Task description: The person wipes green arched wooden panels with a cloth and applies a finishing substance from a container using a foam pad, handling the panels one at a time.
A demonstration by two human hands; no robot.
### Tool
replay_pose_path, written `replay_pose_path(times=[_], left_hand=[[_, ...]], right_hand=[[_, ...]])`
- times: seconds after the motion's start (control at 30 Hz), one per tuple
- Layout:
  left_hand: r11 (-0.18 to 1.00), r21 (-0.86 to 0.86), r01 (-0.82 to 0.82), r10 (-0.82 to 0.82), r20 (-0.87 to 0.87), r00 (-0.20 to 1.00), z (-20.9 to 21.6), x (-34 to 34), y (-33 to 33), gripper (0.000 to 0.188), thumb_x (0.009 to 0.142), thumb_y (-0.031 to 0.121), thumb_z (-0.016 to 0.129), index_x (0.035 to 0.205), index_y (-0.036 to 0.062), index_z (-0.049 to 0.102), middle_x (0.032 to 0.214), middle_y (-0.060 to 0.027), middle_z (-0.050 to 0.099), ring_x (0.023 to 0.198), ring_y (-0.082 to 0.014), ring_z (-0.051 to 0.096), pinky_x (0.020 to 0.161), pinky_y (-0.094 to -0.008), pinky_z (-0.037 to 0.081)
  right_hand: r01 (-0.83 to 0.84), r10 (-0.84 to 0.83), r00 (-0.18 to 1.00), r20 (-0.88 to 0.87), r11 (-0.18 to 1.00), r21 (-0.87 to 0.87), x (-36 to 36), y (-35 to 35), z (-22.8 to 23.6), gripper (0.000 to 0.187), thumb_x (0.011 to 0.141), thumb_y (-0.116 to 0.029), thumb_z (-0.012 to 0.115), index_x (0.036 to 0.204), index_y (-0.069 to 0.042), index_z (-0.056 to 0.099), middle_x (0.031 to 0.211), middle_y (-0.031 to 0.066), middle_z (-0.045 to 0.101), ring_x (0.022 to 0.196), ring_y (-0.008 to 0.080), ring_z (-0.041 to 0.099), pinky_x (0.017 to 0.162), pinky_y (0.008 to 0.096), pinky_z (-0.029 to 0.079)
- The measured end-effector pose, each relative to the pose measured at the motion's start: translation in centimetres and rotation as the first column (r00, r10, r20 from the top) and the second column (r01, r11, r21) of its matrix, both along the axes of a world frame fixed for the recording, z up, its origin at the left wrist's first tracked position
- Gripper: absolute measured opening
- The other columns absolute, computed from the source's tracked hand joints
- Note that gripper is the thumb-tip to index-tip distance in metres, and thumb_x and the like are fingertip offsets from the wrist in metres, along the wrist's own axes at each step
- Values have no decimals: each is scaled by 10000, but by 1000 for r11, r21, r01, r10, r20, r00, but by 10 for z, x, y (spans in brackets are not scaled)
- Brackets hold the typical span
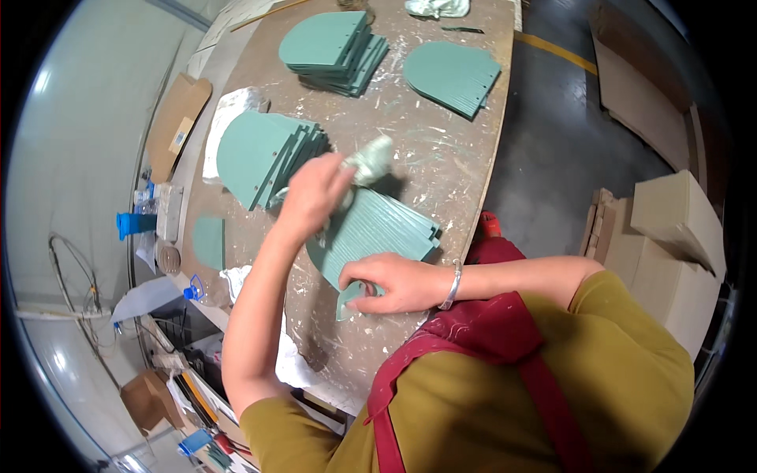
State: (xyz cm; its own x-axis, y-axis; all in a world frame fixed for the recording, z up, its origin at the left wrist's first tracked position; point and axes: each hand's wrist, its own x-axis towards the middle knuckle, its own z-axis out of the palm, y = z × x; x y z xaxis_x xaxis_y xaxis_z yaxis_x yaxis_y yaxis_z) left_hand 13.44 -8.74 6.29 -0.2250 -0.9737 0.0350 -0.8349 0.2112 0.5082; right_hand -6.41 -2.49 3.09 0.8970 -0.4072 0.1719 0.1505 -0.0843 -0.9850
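Note:
A green panel (378, 229) with a ribbed face and one rounded end lies on the worktable in front of me, its notched end toward the right. My left hand (315, 193), slightly blurred, is closed on a crumpled pale-green cloth (373, 160) above the panel's far left side. By the panel's near edge, my right hand (398, 281) curls its fingers and thumb around a small flat green piece (345, 305). Whether that piece joins the panel is hidden by the hand. Just beyond my left hand sits a stack of similar green panels (252, 154).
Farther back stand another panel stack (327, 39) and a smaller pile (449, 75). A dark thin tool (462, 30) and a white cloth (436, 7) lie at the far edge. A green offcut (209, 242) rests at left. Cardboard boxes (670, 229) stand on the floor at right.

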Motion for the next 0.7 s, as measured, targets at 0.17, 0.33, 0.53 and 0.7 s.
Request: replay_pose_path(times=[0.17,0.33,0.53,0.7], left_hand=[[990,72,118,-130,187,974,-18,-16,-9,252,979,258,542,932,12,559,880,-212,571,899,-425,553,775,-481,438],[990,12,141,-140,-52,989,-3,-22,-6,270,965,243,584,1167,70,629,964,-174,618,925,-380,580,825,-428,457],[933,78,352,-360,244,901,-11,-41,-6,194,943,256,595,911,65,609,846,-158,637,823,-379,596,734,-471,450],[819,114,562,-547,-137,826,7,-55,-3,280,916,278,648,1148,122,673,1087,-124,676,1015,-324,619,883,-417,461]], right_hand=[[19,-19,1000,10,1000,20,2,2,2,333,886,-290,664,1029,-9,558,784,188,622,678,293,627,619,410,479],[13,-13,1000,-7,1000,-17,1,1,1,338,883,-303,660,1017,-9,559,776,192,616,718,322,639,655,446,477],[23,-24,999,-41,999,-23,3,8,7,337,869,-303,651,1017,-12,566,797,200,620,783,368,626,723,462,469],[5,-6,997,-77,1000,-6,-3,1,10,331,874,-280,640,1043,-1,581,839,211,637,826,376,631,760,462,476]])
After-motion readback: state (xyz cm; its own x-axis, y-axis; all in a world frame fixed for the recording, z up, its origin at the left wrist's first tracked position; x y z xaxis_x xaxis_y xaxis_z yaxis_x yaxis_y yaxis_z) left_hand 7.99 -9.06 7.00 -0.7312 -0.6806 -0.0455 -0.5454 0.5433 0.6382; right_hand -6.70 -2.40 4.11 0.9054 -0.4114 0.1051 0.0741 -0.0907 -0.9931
